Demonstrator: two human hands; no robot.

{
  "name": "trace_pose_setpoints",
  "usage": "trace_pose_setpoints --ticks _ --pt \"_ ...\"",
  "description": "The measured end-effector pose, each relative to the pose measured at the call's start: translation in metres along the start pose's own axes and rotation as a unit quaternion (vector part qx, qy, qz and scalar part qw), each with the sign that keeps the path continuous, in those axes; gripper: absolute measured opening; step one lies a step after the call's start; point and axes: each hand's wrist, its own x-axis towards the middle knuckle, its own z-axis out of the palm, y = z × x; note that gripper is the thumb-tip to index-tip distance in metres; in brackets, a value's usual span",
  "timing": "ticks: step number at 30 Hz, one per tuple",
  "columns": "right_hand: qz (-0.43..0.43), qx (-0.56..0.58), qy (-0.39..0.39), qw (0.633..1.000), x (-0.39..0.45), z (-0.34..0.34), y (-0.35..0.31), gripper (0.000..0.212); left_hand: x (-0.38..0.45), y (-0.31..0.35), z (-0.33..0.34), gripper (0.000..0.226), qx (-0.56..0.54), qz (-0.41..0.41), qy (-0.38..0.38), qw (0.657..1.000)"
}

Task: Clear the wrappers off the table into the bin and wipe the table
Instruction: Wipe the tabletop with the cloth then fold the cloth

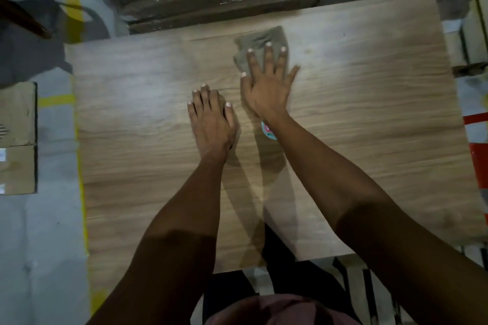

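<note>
Right hand (266,82) presses flat, fingers spread, on the cloth (261,45) upper centre of the tabletop (132,140); left hand (214,119) rests open beside it

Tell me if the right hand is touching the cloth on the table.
Touching. The head view shows the right hand pressed flat on the grey cloth, fingers spread across it, with no gap; the cloth lies on the table.

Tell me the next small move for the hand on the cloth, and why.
Probably sweep the right hand sideways with the grey cloth under its spread fingers: it lies flat on the wooden table, no wrappers show on the bare parts, and wide areas either side remain to cover. The left hand just braces.
</note>
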Motion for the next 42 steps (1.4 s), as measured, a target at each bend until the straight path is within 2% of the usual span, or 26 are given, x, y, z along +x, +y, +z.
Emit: trace_pose_setpoints --ticks 1,3,6,9,11,12,15,17,19,22,25,29,31,33,35,38,42 --pt "-0.044 -0.006 0.002 0.999 -0.003 0.003 -0.006 0.062 -0.002 0.000 0.000 0.053 -0.001 -0.001 0.001 1.000" --pt "-0.064 -0.004 0.003 0.998 0.001 0.005 -0.008 0.061 -0.003 0.000 0.001 0.053 -0.005 -0.001 0.001 1.000" --pt "-0.009 0.003 0.001 1.000 0.031 -0.004 -0.004 0.063 -0.001 0.000 0.001 0.052 -0.005 0.001 0.007 1.000" --pt "0.081 0.012 0.004 0.997 0.058 -0.014 -0.002 0.065 0.003 0.002 0.000 0.052 -0.009 0.004 0.010 1.000" --pt "0.103 0.018 0.002 0.995 0.060 -0.014 -0.012 0.065 0.004 0.003 -0.001 0.052 -0.014 0.003 0.007 1.000" --pt "0.080 0.019 -0.003 0.997 0.056 -0.011 -0.020 0.065 0.003 0.002 0.000 0.051 -0.017 0.004 0.004 1.000" --pt "-0.074 -0.009 -0.023 0.997 0.039 -0.001 -0.039 0.063 0.002 -0.002 0.000 0.050 -0.031 0.003 0.004 0.999" --pt "-0.102 -0.015 -0.029 0.994 0.042 -0.001 -0.039 0.062 0.001 -0.003 0.000 0.049 -0.051 0.004 0.002 0.999" --pt "-0.063 -0.012 -0.016 0.998 0.054 -0.004 -0.033 0.063 0.002 -0.003 0.001 0.046 -0.076 0.006 0.009 0.997" --pt "0.040 0.001 -0.006 0.999 0.075 -0.011 -0.028 0.064 0.002 0.000 -0.001 0.049 -0.140 0.002 0.030 0.990" --pt "0.059 0.007 -0.010 0.998 0.075 -0.010 -0.043 0.064 0.003 -0.002 -0.003 0.048 -0.202 -0.047 0.068 0.976" --pt "-0.013 0.005 -0.017 1.000 0.049 0.002 -0.057 0.062 0.000 -0.015 -0.006 0.044 -0.262 -0.133 0.109 0.950" --pt "-0.013 0.003 -0.008 1.000 0.054 -0.002 -0.058 0.061 0.007 -0.026 -0.014 0.045 -0.226 -0.111 0.094 0.963" --pt "-0.011 -0.017 -0.013 1.000 0.059 -0.006 -0.058 0.062 0.011 -0.055 -0.022 0.053 -0.116 -0.077 0.066 0.988" --pt "0.004 -0.022 -0.027 0.999 0.055 -0.005 -0.059 0.062 0.004 -0.097 -0.027 0.059 -0.012 -0.039 0.025 0.999" --pt "0.046 -0.001 -0.027 0.999 0.046 0.001 -0.079 0.063 -0.005 -0.149 -0.031 0.061 0.013 0.022 -0.033 0.999" --pt "-0.001 -0.003 -0.019 1.000 0.029 0.012 -0.122 0.062 -0.002 -0.151 -0.029 0.059 0.029 0.024 -0.030 0.999"
